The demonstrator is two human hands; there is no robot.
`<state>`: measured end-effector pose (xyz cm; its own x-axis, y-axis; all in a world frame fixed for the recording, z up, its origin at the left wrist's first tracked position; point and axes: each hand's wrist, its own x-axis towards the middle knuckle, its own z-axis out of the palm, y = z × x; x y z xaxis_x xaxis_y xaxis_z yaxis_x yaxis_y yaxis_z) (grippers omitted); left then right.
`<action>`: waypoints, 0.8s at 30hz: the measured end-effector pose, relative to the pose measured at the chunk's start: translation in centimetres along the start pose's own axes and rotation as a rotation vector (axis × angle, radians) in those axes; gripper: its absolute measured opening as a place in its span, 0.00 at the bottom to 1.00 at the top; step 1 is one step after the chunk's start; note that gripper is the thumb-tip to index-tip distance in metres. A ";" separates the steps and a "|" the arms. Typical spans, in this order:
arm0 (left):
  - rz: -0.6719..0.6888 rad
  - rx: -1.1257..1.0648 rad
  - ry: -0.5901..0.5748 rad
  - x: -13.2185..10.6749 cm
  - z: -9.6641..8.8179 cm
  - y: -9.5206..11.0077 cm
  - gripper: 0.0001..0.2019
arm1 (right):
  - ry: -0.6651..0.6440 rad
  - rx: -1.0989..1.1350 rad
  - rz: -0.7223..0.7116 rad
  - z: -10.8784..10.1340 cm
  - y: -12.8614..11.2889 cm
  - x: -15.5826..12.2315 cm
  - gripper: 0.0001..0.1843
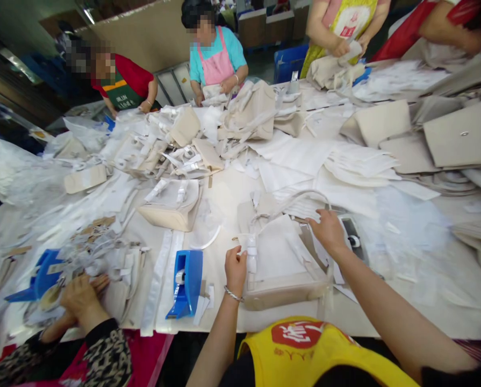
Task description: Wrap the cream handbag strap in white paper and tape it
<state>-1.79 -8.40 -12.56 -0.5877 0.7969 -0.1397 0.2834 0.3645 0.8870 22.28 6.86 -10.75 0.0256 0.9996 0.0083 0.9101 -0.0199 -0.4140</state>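
A cream handbag lies in front of me with its base towards me, white sheet over its front. My left hand is closed at its left edge, fingers curled beside a strap end wrapped in white. My right hand reaches over the far right side, its bent fingers at the bag's upper edge; their tips are partly hidden. The bag's thin handle arches beyond that hand. Right of my wrist sits a tape dispenser, partly covered by my arm.
A blue tape dispenser stands left of my bag. Another cream bag lies beyond it. White sheets and piled bags cover the far side. A co-worker's hands are at lower left; several co-workers stand across the table.
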 end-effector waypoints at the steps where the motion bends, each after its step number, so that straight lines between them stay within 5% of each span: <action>1: 0.051 0.017 -0.007 -0.5 0.1 0.6 0.12 | 0.072 -0.082 0.047 -0.4 1.2 0.8 0.25; 5: 0.228 0.117 -0.067 -2.9 1.6 3.0 0.10 | 0.181 -0.243 0.083 -0.2 3.3 3.0 0.33; 11: 0.359 0.172 -0.211 -4.7 3.5 4.2 0.11 | 0.008 -0.222 0.073 -1.0 2.5 5.2 0.16; 19: 0.470 0.333 -0.262 0.0 7.8 4.1 0.19 | -0.397 0.396 0.040 -10.9 -3.1 2.2 0.12; 24: 0.372 0.394 -0.364 0.3 9.7 3.9 0.15 | -0.637 0.382 -0.032 -15.8 -4.5 -1.4 0.16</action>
<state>6.45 -2.08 -13.41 -0.1224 0.9909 -0.0557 0.7154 0.1269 0.6871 24.66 5.29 5.52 -0.3493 0.8186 -0.4559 0.6963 -0.0988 -0.7109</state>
